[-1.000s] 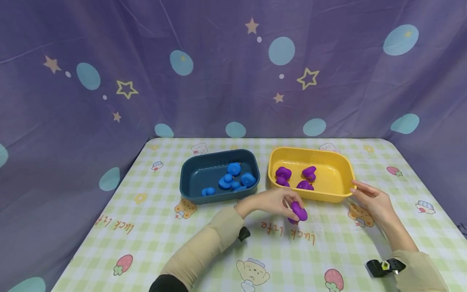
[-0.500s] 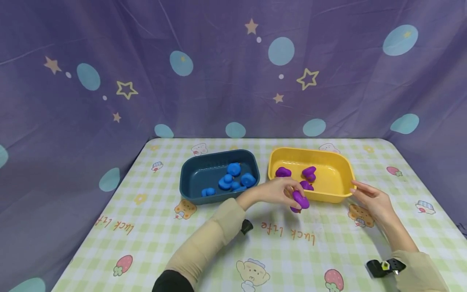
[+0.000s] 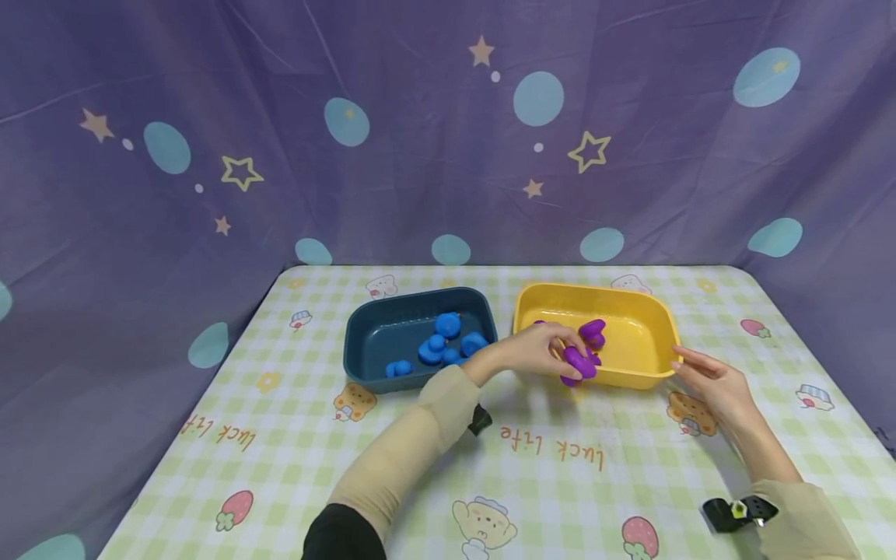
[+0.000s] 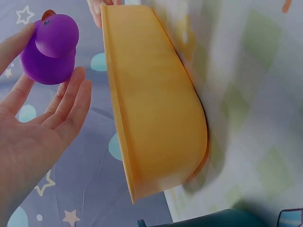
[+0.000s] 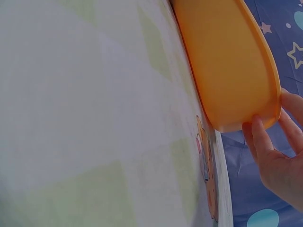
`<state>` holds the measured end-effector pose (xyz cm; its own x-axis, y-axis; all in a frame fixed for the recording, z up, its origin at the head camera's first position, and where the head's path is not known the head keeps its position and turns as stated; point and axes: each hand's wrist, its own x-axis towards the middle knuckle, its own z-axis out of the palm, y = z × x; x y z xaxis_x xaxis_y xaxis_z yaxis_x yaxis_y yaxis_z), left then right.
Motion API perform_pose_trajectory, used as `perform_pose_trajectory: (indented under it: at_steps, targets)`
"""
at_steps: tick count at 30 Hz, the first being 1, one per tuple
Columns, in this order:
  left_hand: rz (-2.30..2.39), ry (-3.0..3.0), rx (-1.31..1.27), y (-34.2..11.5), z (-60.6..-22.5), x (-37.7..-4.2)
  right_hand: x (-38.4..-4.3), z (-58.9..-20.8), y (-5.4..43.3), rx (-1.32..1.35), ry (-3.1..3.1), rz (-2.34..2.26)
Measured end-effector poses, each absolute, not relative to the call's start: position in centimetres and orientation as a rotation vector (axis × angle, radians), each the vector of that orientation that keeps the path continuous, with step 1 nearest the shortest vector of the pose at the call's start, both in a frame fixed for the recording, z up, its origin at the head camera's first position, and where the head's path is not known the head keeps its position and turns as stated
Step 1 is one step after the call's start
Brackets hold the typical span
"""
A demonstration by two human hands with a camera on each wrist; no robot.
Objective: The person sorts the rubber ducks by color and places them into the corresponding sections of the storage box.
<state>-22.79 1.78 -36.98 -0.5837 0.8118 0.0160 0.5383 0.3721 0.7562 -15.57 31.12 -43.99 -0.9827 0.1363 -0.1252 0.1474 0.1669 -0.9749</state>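
Note:
My left hand [image 3: 542,348] holds a purple rubber duck [image 4: 52,47] between thumb and fingertips, its orange beak showing in the left wrist view. In the head view the duck overlaps the front rim of the yellow tub [image 3: 640,334], where several purple ducks [image 3: 592,333] lie, partly hidden behind the hand. My right hand [image 3: 717,385] is at the tub's front right corner. With fairly straight fingers [image 5: 260,135] it touches the outer wall and rim, as the right wrist view shows.
Left of the yellow tub stands a dark teal tub [image 3: 378,381] with several blue rubber ducks [image 3: 448,324] in it. Both tubs rest on a green checked tablecloth [image 3: 280,482]. A purple curtain [image 3: 420,194] hangs behind the table.
My left hand has lifted the purple duck from the cloth before the yellow tub, moving forward and slightly right to its front rim. The right hand has stayed at the corner.

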Motion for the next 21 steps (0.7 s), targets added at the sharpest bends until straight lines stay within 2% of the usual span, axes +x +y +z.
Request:
perform_pose_trajectory:
  at_steps: [21]
  targets:
    - [1.083, 2.359, 1.009, 2.7, -36.7, -26.2, -15.7, -44.1, 31.2, 0.307, 2.411, -1.962]
